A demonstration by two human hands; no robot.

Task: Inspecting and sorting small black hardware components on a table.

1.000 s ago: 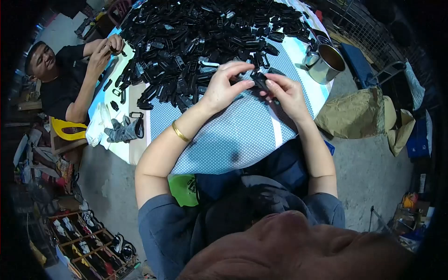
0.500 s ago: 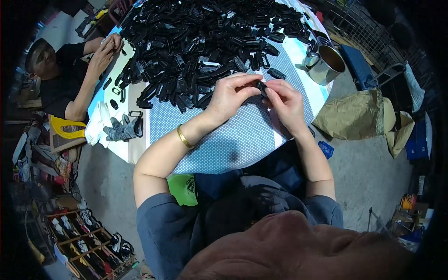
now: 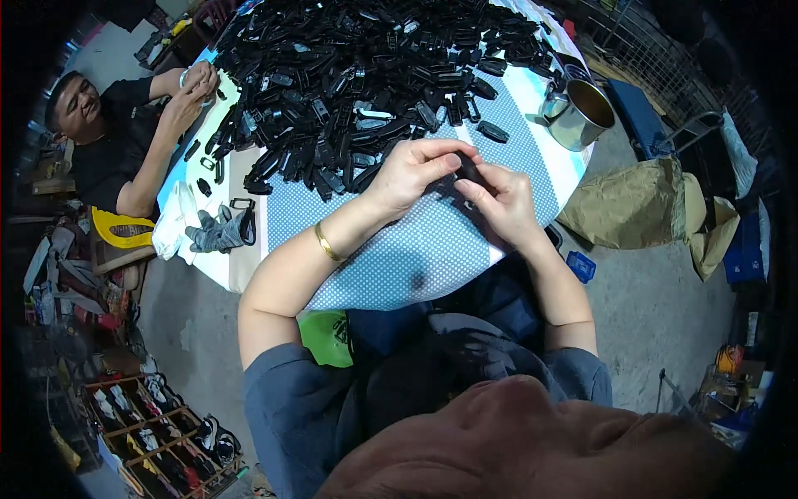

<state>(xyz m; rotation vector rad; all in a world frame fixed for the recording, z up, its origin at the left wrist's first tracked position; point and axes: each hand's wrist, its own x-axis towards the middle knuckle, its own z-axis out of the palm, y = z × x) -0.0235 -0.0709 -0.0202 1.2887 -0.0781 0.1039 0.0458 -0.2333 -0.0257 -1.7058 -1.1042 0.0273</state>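
Evidently, the left hand [image 3: 411, 176] and right hand [image 3: 503, 200] are pinching a black part [image 3: 468, 170] toward the near edge of the table [image 3: 374, 262], likely bracing it from both sides; the pile [image 3: 324, 83] is lying beyond.

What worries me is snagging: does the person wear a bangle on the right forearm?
No, the gold bangle sits on the left forearm; the right forearm is bare.

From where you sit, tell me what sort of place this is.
Probably a small or home workshop: many small black parts lie heaped on a cloth-covered table, another person works at it, and the grey floor looks like bare concrete.
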